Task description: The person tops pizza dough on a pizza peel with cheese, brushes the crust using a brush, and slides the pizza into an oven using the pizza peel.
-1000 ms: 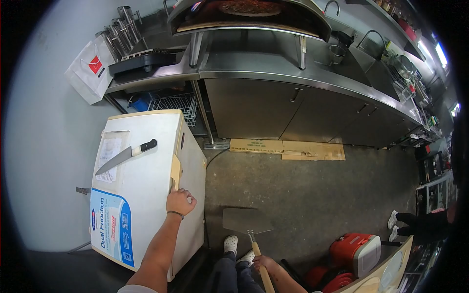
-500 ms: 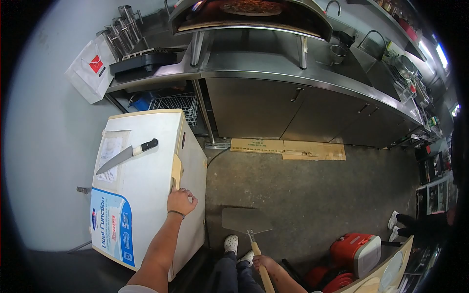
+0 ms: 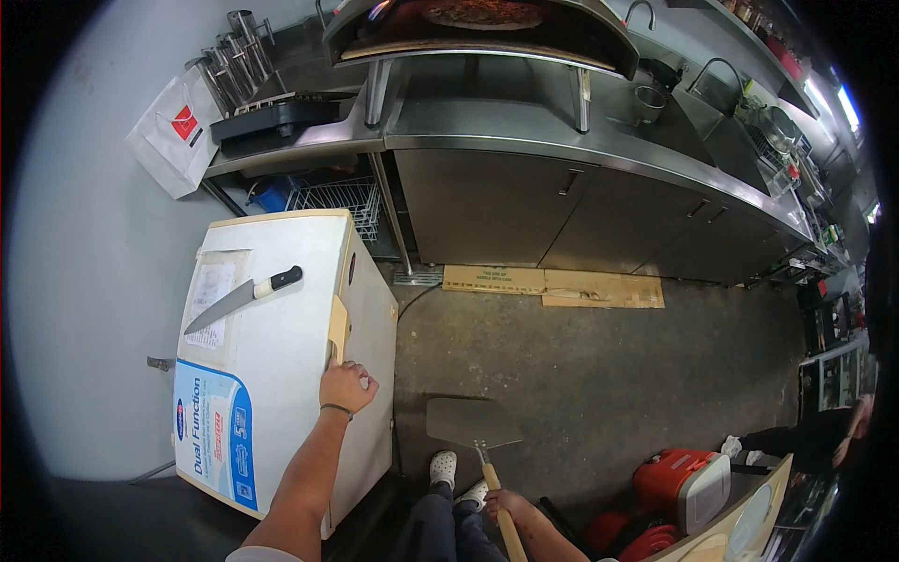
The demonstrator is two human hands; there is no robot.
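Note:
My left hand (image 3: 347, 386) rests on the front edge of a white chest freezer (image 3: 290, 375), just by its cream lid handle (image 3: 339, 326). Its fingers are curled in, with nothing visible in them. In my right hand (image 3: 507, 507) is the wooden handle of a pizza peel (image 3: 468, 421). The peel's flat metal blade hangs low over the floor, ahead of my shoes, with nothing on it. A knife (image 3: 234, 302) with a black handle lies on the freezer lid, partly across a taped paper sheet.
A pizza (image 3: 482, 13) sits inside a pizza oven (image 3: 478, 51) on the steel counter (image 3: 487, 126). Flattened cardboard (image 3: 552, 285) lies along the cabinets. A red cooler (image 3: 681, 487) stands at lower right, with another person (image 3: 805, 440) beyond it.
The other person at the right has shifted toward the cooler, a foot now behind it and a hand showing. My hands, the peel and the knife have stayed put.

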